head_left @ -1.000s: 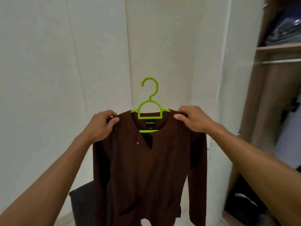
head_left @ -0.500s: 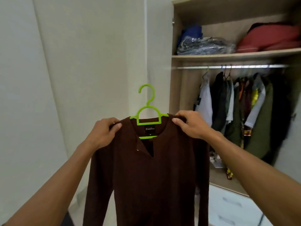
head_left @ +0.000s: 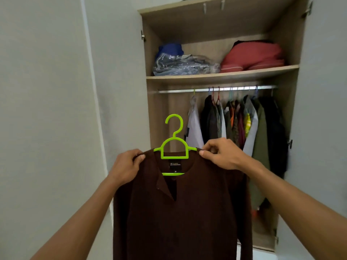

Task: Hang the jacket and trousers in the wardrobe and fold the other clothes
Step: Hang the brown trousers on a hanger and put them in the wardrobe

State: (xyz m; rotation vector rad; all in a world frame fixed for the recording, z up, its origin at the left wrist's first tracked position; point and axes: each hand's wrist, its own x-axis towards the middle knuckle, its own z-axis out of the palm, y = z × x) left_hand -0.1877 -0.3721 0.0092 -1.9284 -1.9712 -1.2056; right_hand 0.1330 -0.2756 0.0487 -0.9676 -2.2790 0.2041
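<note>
A dark brown long-sleeved jacket (head_left: pixel 184 212) hangs on a lime green hanger (head_left: pixel 174 145), held up in front of me. My left hand (head_left: pixel 125 167) grips its left shoulder and my right hand (head_left: pixel 223 153) pinches its right shoulder. The hanger's hook points up, free of any rail. Straight ahead stands the open wardrobe (head_left: pixel 221 76) with a metal rail (head_left: pixel 174 90) below its shelf. The jacket is below the rail and in front of its bare left end.
Several garments (head_left: pixel 242 124) hang along the middle and right of the rail. A plastic-wrapped bundle (head_left: pixel 184 65) and a red cushion (head_left: pixel 253 57) lie on the shelf above. The open white door (head_left: pixel 120 81) stands at the left, another white door (head_left: pixel 323 109) at the right.
My view has swung right from the white wall to face the open wardrobe. Both hands keep the same grip on the jacket's shoulders, and the wardrobe is closer.
</note>
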